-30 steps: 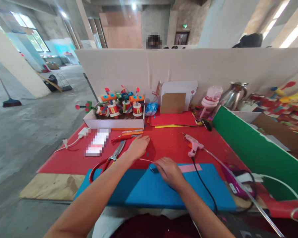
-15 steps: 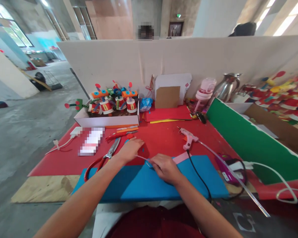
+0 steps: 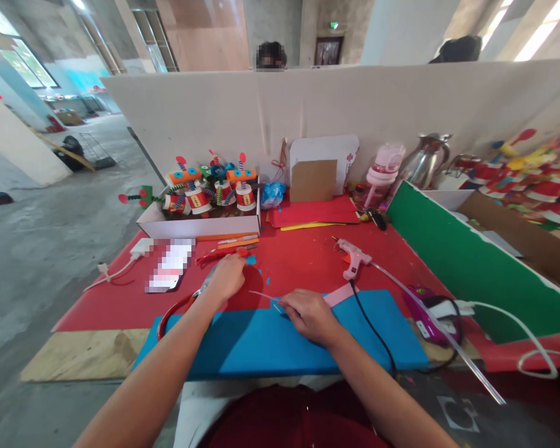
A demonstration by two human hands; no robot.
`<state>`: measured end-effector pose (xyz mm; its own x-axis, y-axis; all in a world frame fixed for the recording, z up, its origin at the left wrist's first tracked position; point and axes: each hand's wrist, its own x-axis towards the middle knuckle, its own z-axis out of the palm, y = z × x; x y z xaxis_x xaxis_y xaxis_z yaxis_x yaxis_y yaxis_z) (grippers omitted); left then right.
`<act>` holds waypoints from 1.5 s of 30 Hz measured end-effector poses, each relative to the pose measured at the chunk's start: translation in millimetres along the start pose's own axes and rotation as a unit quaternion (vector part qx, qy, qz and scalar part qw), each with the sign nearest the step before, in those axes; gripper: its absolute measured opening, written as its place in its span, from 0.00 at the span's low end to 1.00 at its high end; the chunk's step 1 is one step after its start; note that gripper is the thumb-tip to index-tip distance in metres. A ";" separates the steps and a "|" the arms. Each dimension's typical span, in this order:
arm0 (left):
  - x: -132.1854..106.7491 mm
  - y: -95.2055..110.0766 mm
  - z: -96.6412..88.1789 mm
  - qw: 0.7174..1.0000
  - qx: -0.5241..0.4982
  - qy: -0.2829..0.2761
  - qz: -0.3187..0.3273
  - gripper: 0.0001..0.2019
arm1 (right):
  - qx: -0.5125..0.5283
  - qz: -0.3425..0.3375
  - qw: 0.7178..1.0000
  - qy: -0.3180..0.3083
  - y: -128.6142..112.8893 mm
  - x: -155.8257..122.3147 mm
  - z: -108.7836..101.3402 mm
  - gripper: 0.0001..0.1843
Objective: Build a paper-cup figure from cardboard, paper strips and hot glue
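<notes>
My right hand (image 3: 308, 314) is closed in a pinch over the blue board (image 3: 242, 348). A thin pale pink strip (image 3: 262, 295) sticks out of its fingers to the left. My left hand (image 3: 228, 278) reaches down over the red-handled scissors (image 3: 168, 316) and covers part of their blades. Its fingertips are turned down and hidden, close to a small round red piece (image 3: 241, 252) and a blue paper scrap (image 3: 251, 260). Right of my hands, a pink glue gun (image 3: 353, 258) lies with a clear glue stick (image 3: 448, 339) in its back.
A white box (image 3: 205, 225) of paper-cup figures stands at the back left. A phone (image 3: 170, 266) lies left of the scissors. Red paper sheets (image 3: 315, 214) lie at the back. To the right are a green-sided box (image 3: 448, 274), a purple device (image 3: 429, 323) and cables.
My left hand has moved left, away from the pale strip's end and onto the scissors' blades. The blue scrap shows more fully. My right hand stays put with the strip.
</notes>
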<state>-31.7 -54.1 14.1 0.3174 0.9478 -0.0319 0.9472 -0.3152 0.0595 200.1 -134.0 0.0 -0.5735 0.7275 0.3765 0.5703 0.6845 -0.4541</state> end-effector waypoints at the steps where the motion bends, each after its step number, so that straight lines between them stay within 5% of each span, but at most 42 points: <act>1: 2.0 -2.4 1.5 1.000 0.002 0.011 -0.004 0.19 | 0.000 0.002 1.000 0.000 -0.1 0.0 -0.2 0.16; 9: 6.9 6.9 0.0 1.000 -0.019 0.020 -0.015 0.20 | -0.017 -0.005 1.000 0.006 -0.6 1.8 0.3 0.17; 16: 7.6 29.3 -0.6 0.996 -0.052 0.005 0.075 0.22 | -0.024 0.000 1.000 0.006 0.3 1.1 0.1 0.19; 25: 8.8 43.8 0.4 0.996 0.012 0.004 0.091 0.19 | -0.026 0.004 1.000 0.008 0.8 1.2 0.6 0.20; 30: 1.0 34.0 -0.2 0.991 -0.055 -0.013 0.123 0.18 | -0.025 -0.001 1.000 0.012 1.5 1.0 1.7 0.19; 36: -1.1 1.1 0.9 0.994 -0.101 0.035 0.014 0.23 | -0.013 -0.006 1.000 0.005 1.0 0.9 1.3 0.17; 45: 0.8 35.5 6.8 0.991 -0.123 0.017 0.050 0.21 | -0.019 -0.016 0.999 0.026 0.4 1.8 1.7 0.19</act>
<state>2.5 -64.9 9.4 0.4036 0.9148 0.0191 0.8698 -0.3900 0.3023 198.3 -132.5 -0.8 -0.5616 0.7054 0.4324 0.5741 0.7086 -0.4103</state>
